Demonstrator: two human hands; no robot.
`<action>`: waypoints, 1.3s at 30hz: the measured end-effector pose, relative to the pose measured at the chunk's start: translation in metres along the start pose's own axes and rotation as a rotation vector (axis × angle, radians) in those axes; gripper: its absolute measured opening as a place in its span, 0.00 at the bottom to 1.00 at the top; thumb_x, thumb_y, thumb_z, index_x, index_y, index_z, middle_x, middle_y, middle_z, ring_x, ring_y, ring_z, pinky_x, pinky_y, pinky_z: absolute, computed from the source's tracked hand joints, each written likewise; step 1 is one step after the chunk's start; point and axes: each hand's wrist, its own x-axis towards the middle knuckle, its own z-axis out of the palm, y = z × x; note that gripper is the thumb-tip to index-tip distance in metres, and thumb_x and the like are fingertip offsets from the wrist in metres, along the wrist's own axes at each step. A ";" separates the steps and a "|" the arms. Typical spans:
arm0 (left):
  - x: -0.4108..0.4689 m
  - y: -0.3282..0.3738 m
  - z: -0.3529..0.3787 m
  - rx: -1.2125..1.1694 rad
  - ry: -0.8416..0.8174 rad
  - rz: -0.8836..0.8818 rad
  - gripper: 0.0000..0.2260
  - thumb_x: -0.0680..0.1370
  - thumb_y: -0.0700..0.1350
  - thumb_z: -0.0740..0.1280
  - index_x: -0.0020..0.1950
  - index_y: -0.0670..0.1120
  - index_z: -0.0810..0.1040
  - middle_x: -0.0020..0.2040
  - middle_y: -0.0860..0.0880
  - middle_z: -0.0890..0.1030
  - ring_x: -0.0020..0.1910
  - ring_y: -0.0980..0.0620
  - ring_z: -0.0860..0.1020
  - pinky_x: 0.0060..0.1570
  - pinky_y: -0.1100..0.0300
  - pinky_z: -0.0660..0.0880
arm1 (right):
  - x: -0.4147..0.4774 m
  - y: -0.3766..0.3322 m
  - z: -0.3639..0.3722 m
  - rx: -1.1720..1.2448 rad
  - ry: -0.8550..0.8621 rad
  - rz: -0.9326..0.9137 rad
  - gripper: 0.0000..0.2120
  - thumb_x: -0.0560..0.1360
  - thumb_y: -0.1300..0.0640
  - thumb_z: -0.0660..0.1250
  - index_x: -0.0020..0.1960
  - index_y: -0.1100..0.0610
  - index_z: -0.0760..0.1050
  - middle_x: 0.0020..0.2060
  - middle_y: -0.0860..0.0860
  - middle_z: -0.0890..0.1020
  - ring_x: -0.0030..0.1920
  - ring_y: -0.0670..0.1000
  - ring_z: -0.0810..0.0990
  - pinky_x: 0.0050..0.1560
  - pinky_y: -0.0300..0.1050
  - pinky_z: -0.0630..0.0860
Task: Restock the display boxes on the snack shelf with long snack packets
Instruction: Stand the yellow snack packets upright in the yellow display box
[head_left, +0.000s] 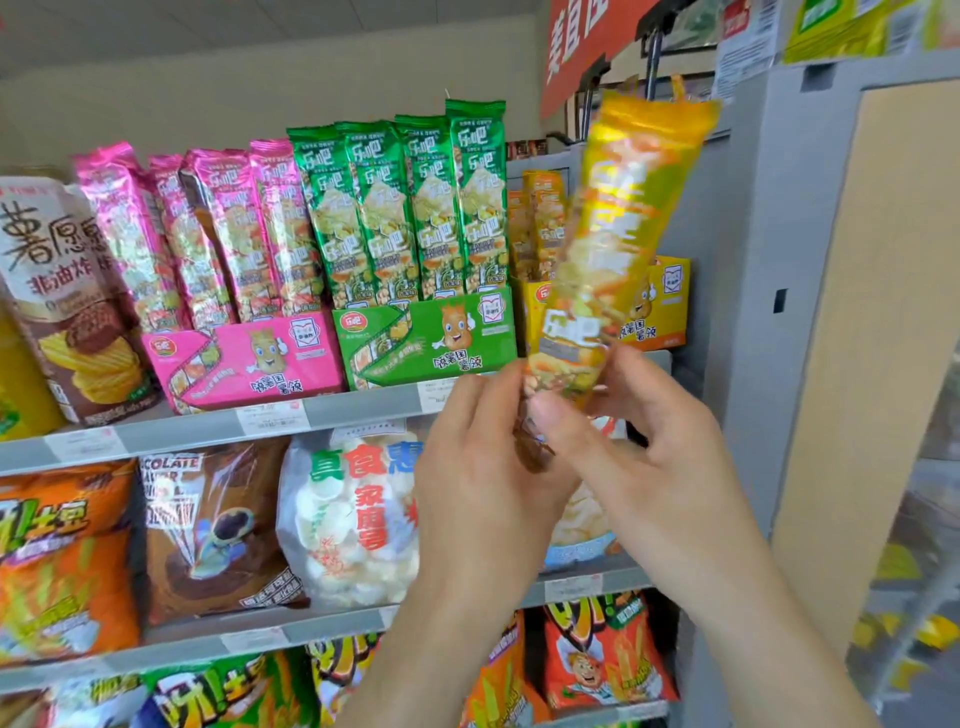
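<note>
Holding a yellow packet (623, 234) by its bottom end with both hands. Pinched from one side by the left hand (483, 457), fingers curled round the crinkly bottom edge. Pinched from the other side by the right hand (644, 441), thumb in front. Sticking up tall above both hands, top leaning a little to the right. Held in the air just in front of the yellow box (672, 306) on the top shelf (363, 410), not inside it. Long and thin, shiny, gold at the top, with white letters and a picture of chips lower down. A bit blurry, so hard to read. Standing in the yellow box behind: a few yellow packets (540, 223). Next to that, to the left, a green box (426, 338) full of green packets (415, 208). Then a pink box (244, 358) with pink packets (208, 234), leaning left. Below, big bags (353, 519) of snacks on the lower shelves.
</note>
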 end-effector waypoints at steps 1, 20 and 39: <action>-0.002 0.001 0.002 0.043 0.022 0.022 0.20 0.70 0.55 0.64 0.57 0.47 0.80 0.43 0.53 0.75 0.40 0.54 0.74 0.36 0.67 0.66 | 0.004 0.000 0.002 0.000 0.003 -0.012 0.12 0.73 0.52 0.73 0.56 0.49 0.80 0.47 0.45 0.85 0.48 0.42 0.83 0.44 0.33 0.78; -0.022 -0.008 -0.007 -0.346 0.015 0.061 0.09 0.68 0.53 0.76 0.41 0.52 0.79 0.48 0.52 0.74 0.50 0.53 0.77 0.49 0.63 0.73 | 0.023 0.007 -0.007 0.359 0.043 0.149 0.14 0.72 0.53 0.70 0.56 0.57 0.78 0.47 0.53 0.83 0.50 0.57 0.81 0.54 0.69 0.76; -0.023 -0.009 0.002 -0.726 -0.042 -0.417 0.13 0.63 0.46 0.76 0.43 0.48 0.77 0.35 0.51 0.83 0.35 0.57 0.81 0.38 0.69 0.76 | 0.034 0.016 0.000 0.334 0.137 0.176 0.33 0.66 0.48 0.75 0.70 0.52 0.72 0.55 0.62 0.81 0.58 0.65 0.79 0.61 0.72 0.72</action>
